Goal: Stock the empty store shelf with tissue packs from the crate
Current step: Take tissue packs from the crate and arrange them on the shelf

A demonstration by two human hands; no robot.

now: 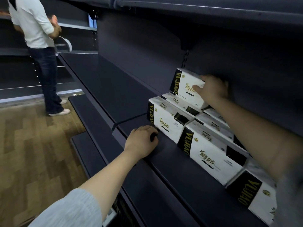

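Note:
Several white and black tissue packs (211, 154) stand in a row on the dark shelf (172, 163), running from the middle to the lower right. A second layer begins at the back: one tissue pack (185, 84) sits on top of the row, and my right hand (211, 90) grips its right end, thumb on the front face. My left hand (142, 141) rests on the shelf board just left of the first pack (165, 122), fingers curled, holding nothing. The crate is out of sight.
The shelf stretches bare to the left and far end (101, 82). Another shelf board (196, 7) hangs overhead. Lower shelves (85, 145) jut out below. A person in a white shirt (37, 46) stands on the wooden floor (32, 153) at the far left.

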